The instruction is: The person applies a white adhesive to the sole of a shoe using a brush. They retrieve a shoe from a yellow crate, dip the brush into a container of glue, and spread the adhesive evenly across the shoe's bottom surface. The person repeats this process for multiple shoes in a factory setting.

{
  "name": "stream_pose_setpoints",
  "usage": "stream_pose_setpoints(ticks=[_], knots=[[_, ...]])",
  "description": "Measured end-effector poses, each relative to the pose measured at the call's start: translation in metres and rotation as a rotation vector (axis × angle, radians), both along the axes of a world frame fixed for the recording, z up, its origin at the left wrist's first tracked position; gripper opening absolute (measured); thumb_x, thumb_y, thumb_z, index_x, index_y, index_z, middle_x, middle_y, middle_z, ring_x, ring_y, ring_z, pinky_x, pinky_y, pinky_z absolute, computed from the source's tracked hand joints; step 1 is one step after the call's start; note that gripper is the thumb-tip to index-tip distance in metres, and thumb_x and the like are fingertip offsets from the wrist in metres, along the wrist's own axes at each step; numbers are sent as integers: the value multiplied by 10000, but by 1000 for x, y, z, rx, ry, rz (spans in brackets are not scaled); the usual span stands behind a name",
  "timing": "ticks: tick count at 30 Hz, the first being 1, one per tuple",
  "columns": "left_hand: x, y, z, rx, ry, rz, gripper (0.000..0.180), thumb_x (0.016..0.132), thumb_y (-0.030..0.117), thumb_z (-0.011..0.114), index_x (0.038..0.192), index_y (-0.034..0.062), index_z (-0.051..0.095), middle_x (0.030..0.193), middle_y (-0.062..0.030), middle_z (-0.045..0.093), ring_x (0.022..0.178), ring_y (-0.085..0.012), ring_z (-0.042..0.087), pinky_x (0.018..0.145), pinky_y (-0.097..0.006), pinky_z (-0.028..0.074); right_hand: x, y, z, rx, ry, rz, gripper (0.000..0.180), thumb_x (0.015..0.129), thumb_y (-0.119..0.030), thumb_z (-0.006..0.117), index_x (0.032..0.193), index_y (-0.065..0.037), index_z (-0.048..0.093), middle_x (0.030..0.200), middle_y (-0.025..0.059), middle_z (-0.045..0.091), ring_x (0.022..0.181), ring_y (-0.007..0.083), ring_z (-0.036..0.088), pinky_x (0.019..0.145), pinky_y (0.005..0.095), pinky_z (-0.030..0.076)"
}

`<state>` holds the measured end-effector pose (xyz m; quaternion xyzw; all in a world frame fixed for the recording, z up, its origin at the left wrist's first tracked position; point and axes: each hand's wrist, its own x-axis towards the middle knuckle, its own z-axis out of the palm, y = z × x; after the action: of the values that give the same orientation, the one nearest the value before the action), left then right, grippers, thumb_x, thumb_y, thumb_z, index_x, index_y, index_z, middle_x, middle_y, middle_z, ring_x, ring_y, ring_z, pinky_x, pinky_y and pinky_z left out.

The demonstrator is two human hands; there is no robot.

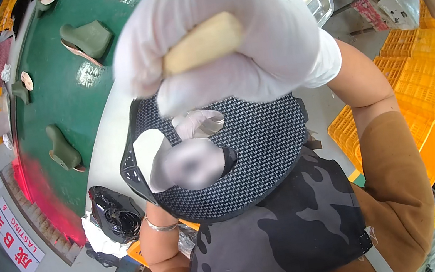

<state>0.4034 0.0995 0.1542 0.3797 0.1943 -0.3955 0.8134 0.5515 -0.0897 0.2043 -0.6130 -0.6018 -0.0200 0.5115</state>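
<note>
Right white-gloved hand (231,38): fist closed around pale wooden handle (203,42) | left gloved hand (193,159): blurred, pressed on black-and-white woven shoe upper (268,134), grip cannot be told.

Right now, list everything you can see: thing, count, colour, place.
shoe upper: one, black-and-white houndstooth, centre, held against the apron.
wooden handle: one, pale tan, top centre, gripped in the right fist.
shoe lasts: at least four, olive green, spread on the conveyor at left.
conveyor belt: one, green, upper left.
small fan: one, black, lower left beside the belt.
crates: a stack, count unclear, yellow, right side.
sign: one, white with red characters, far left.
apron: one, grey camouflage, bottom centre.
bracelet: one, silver, left wrist.
right hand: white glove, raised near the camera.
left hand: white glove, blurred, on the upper.
</note>
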Motion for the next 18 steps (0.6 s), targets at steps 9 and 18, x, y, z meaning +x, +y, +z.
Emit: stream_pose_setpoints(ticks=[9, 18], knots=[[-6, 16, -7, 40, -68, 67, 381, 870, 8, 425, 1244, -62, 441, 725, -142, 607, 418, -88, 394, 404, -216, 337, -6, -16, -30, 146, 272, 22, 111, 919, -106, 591, 950, -17, 533, 844, 91, 622, 783, 182, 622, 653, 282, 493], [-25, 24, -12, 186, -181, 133, 422, 878, 83, 471, 1259, -79, 392, 760, -154, 620, 470, -120, 469, 437, -208, 357, -12, -7, -49, -54, 423, -217, 161, 917, -161, 623, 838, -24, 593, 778, 51, 602, 708, 180, 583, 664, 277, 468]])
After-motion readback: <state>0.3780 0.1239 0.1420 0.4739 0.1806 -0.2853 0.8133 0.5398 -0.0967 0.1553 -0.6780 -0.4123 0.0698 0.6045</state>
